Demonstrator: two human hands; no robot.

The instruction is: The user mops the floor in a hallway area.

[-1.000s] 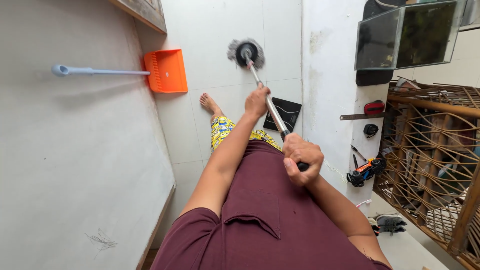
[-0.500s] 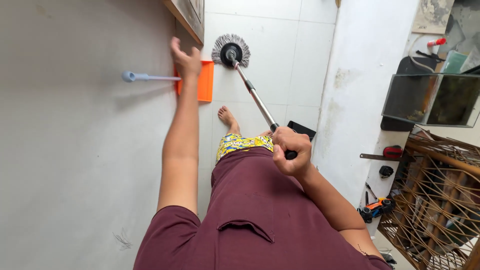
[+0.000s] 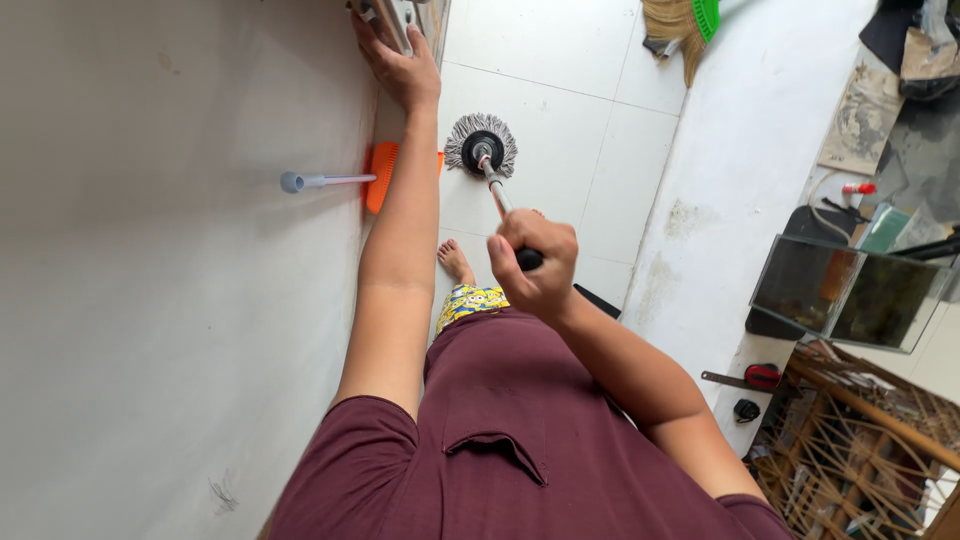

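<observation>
The right hand point(image 3: 535, 262) is a closed fist, clamped round the black grip at the top of the mop point(image 3: 482, 148). The mop's metal shaft runs from that fist away and down to the round head, which sits flat on the white tiled floor point(image 3: 560, 60) with its grey strands fanned out around a dark hub. So the long axis points from the person's chest out to the floor ahead, leaning slightly towards the left wall. A bare foot point(image 3: 455, 262) stands on the tiles just short of the mop head.

The left hand point(image 3: 400, 62) is stretched out at full arm's length, fingers curled together on a pale bar-shaped fitting at the wall's edge point(image 3: 385, 18); how tight that hold is I cannot tell.

Just beside the mop head, against the wall point(image 3: 180, 300), an orange dustpan point(image 3: 380, 175) stands on edge, its pale handle pointing back along the wall. A broom point(image 3: 685, 25) with a green top lies further off.
</observation>
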